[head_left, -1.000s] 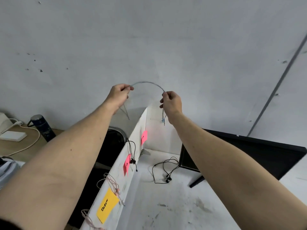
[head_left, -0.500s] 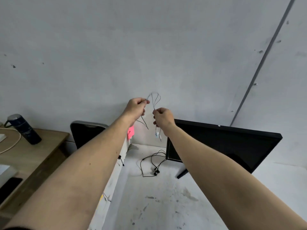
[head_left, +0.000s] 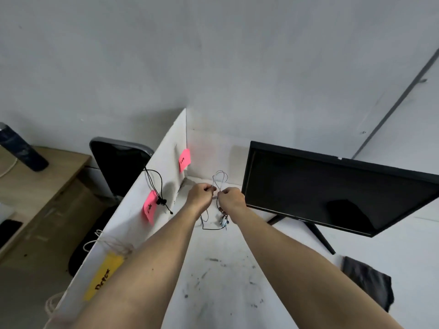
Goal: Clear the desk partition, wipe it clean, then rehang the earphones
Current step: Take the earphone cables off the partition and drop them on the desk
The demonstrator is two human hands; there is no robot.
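Both hands hold a thin grey earphone cable [head_left: 220,179] folded into a small loop above my fists. My left hand [head_left: 201,194] pinches one side and my right hand [head_left: 231,195] pinches the other, with the earbuds [head_left: 223,221] dangling below the right fist. The white desk partition [head_left: 133,210] runs along the left of the desk. Black earphones [head_left: 156,186] hang over its top edge near a pink note [head_left: 150,208]. A pale cable [head_left: 111,243] drapes over it nearer me, above a yellow note [head_left: 104,276]. Another black earphone cable [head_left: 209,227] lies on the desk under my hands.
A black monitor [head_left: 332,186] stands at the right on the scuffed white desk [head_left: 225,281]. A dark cloth [head_left: 368,283] lies at the desk's right. A second pink note [head_left: 184,159] sticks to the partition's far end. Beyond the partition are a black chair [head_left: 118,167], a wooden desk [head_left: 35,186] and a dark bottle [head_left: 21,150].
My hands came close together and dropped from wall height down to just above the desk, folding the grey cable from a wide arc into a narrow loop. The view tilted down.
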